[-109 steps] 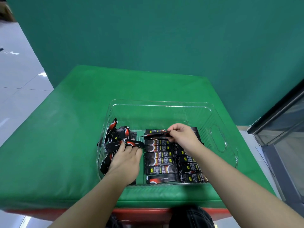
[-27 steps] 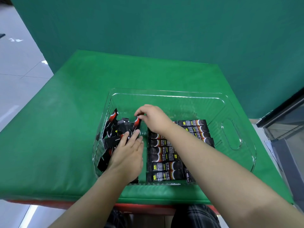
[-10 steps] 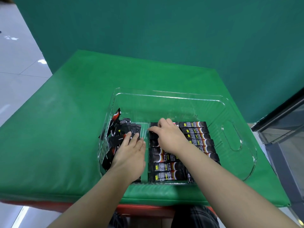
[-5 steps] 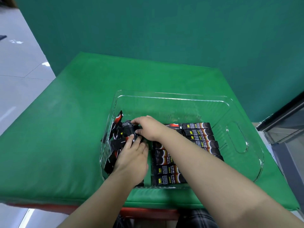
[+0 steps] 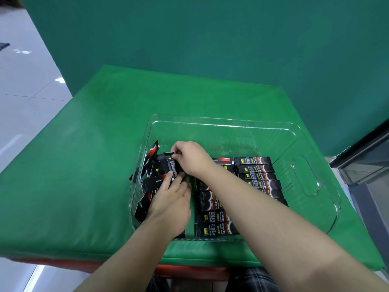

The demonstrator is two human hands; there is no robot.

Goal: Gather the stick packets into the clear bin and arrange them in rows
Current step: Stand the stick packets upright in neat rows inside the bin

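Right hand [image 5: 190, 158] pinches black packet [image 5: 171, 165]; label lettering unreadable.

You've got bare floor in the clear bin [image 5: 223, 123] toward 12 and 3 o'clock; loose pile [image 5: 153, 175] crowds 9.

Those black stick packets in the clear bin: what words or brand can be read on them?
Arranged packets: white and yellow print, too blurred to read; no brand legible.
Loose pile: small white line, unreadable.
Clear bin: no text.
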